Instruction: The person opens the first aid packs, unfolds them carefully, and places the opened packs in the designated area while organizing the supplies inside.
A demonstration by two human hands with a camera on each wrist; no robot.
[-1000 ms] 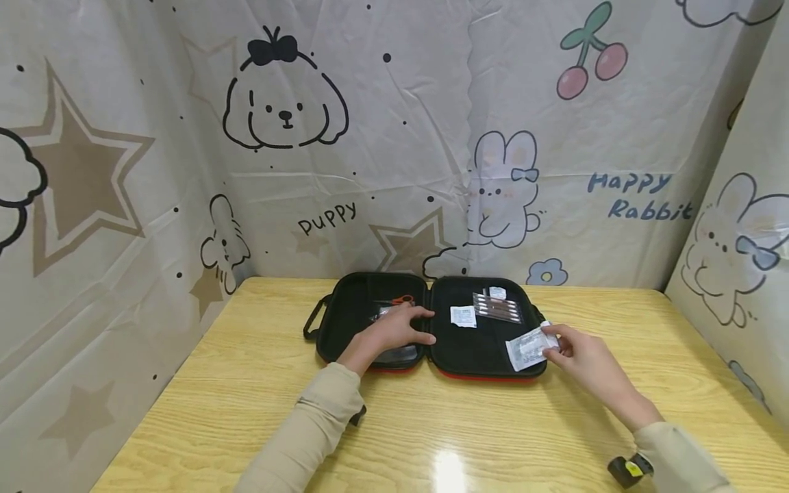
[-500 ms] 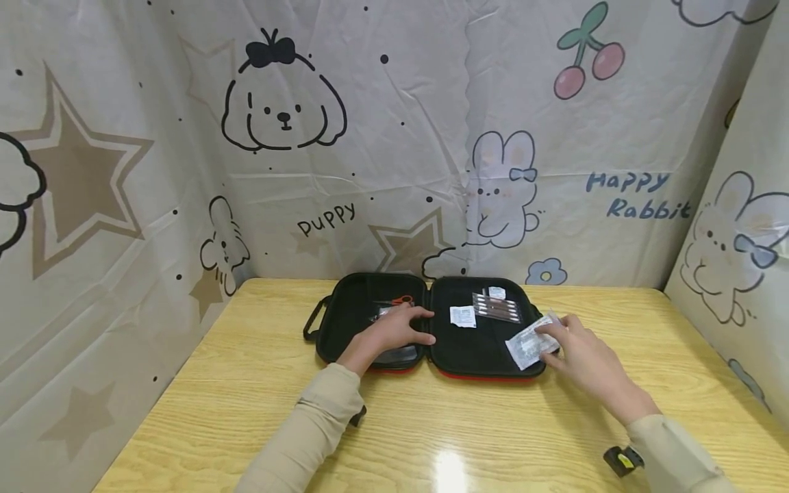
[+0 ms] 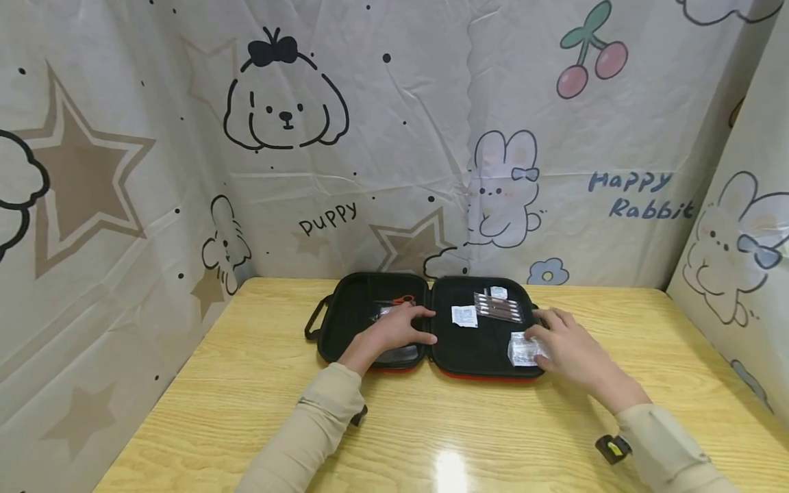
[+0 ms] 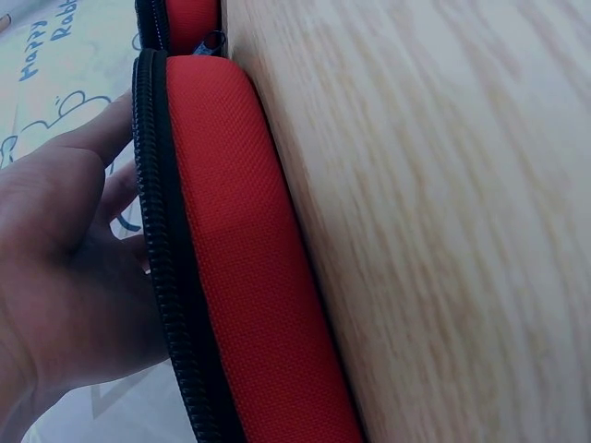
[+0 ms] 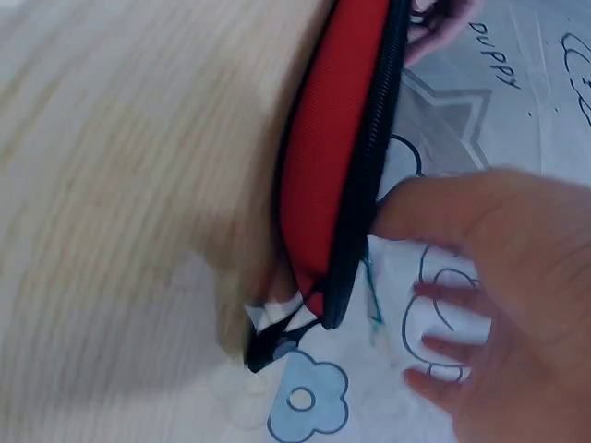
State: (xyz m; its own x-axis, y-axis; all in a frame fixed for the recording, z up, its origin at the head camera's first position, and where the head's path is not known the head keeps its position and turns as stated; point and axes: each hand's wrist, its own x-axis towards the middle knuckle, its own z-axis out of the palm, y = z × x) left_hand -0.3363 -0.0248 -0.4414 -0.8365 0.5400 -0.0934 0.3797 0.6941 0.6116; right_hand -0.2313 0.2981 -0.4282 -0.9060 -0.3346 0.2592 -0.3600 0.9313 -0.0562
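An unfolded first-aid-style zip case point(image 3: 471, 350), black inside and red outside, lies on the table. My right hand point(image 3: 573, 352) is over its right edge, thumb and index fingertips at a silvery-white packet point(image 3: 522, 350) that lies in the near right corner. In the right wrist view the thumb point(image 5: 420, 212) is at the zipped rim, and the other fingers stand apart from it. Over the left half, my left hand point(image 3: 391, 330) spreads thumb and index toward the hinge. It partly covers scissors with orange handles point(image 3: 404, 300) and clear-wrapped items.
In the right half lie a white packet point(image 3: 465, 316), a clear pack of swabs point(image 3: 498, 307) and a smaller white packet point(image 3: 498, 292). A carry handle point(image 3: 314, 319) sticks out at the left. Behind the wooden table point(image 3: 259, 411) hangs a printed curtain point(image 3: 394, 137).
My right hand has moved left and let the packet down; the packet, earlier pinched and tilted at the case's right edge, now lies flatter in the corner. The left hand has stayed put.
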